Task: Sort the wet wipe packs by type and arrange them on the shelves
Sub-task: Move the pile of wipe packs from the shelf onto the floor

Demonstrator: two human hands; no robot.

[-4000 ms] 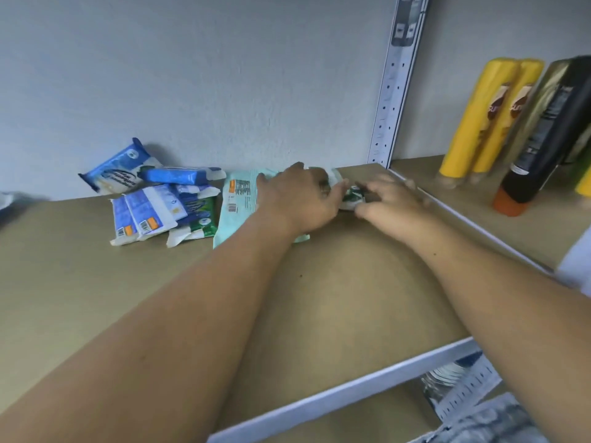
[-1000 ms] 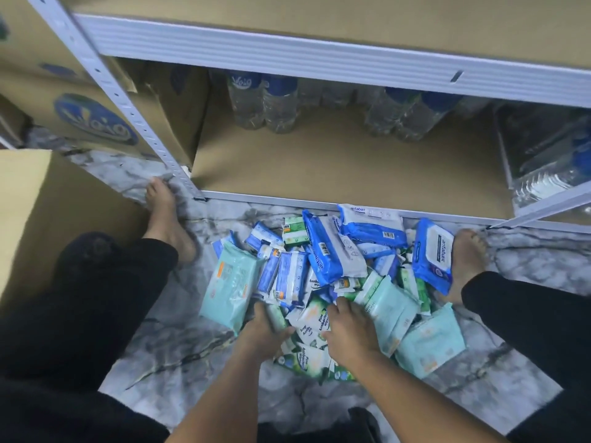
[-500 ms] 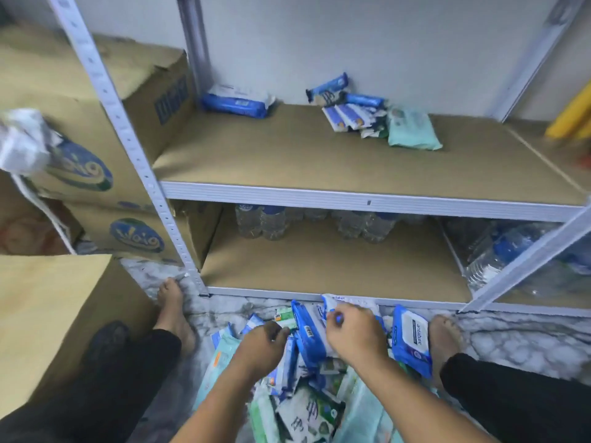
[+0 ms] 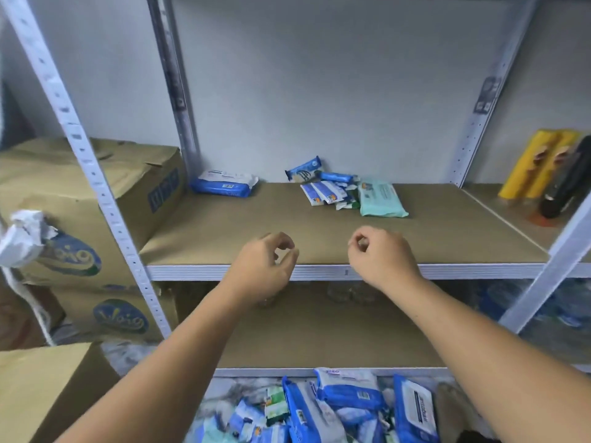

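Note:
My left hand [image 4: 265, 263] and my right hand [image 4: 380, 254] hover side by side at the front edge of the middle shelf [image 4: 319, 238]. Both have curled fingers and hold nothing. At the back of the shelf lie a large blue pack [image 4: 224, 187], a cluster of small blue packs [image 4: 323, 190] and a mint green pack [image 4: 380, 199]. A mixed pile of wipe packs [image 4: 335, 407] lies on the floor below my arms.
Cardboard boxes [image 4: 64, 203] fill the bay to the left of a white upright [image 4: 105, 193]. Yellow bottles [image 4: 540, 161] and a dark bottle [image 4: 569, 187] stand on the right bay. Water bottles [image 4: 348, 292] stand at the back of the lower shelf. A brown box [image 4: 41, 388] stands at bottom left.
My view rose from the floor pile to the middle shelf. Both hands left the pile and came up to the shelf's front edge, holding nothing.

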